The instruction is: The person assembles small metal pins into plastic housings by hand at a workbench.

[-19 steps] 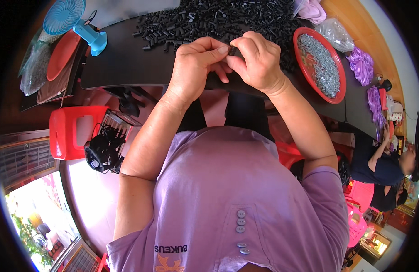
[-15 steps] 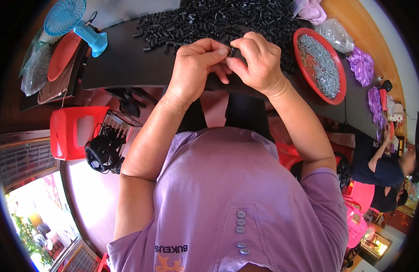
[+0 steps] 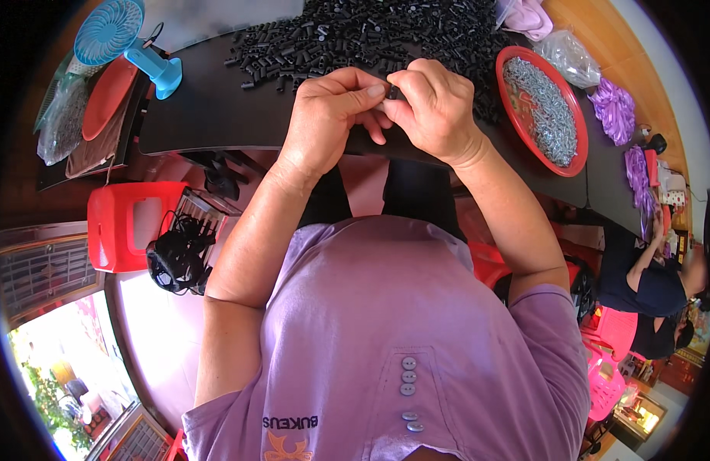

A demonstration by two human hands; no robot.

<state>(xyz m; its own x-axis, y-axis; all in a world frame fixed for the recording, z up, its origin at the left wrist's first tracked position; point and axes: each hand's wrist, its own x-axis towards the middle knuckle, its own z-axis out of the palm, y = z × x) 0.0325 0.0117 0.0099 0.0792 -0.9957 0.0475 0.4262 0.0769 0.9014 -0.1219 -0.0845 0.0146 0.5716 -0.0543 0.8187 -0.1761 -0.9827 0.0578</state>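
My left hand and my right hand meet fingertip to fingertip over the near edge of a dark table. Between the thumbs and forefingers sits a small black tube-like part, mostly hidden by the fingers. Both hands pinch it. Just beyond the hands lies a big heap of several black plastic pieces. To the right stands a red round tray filled with small silvery metal parts.
A blue hand fan and an orange-red plate lie at the table's left end. Purple bundles and clear bags sit at the far right. A red stool and black wire basket stand below left. Another person sits at right.
Both hands have stayed together at the table edge, with only small finger movement around the black part.
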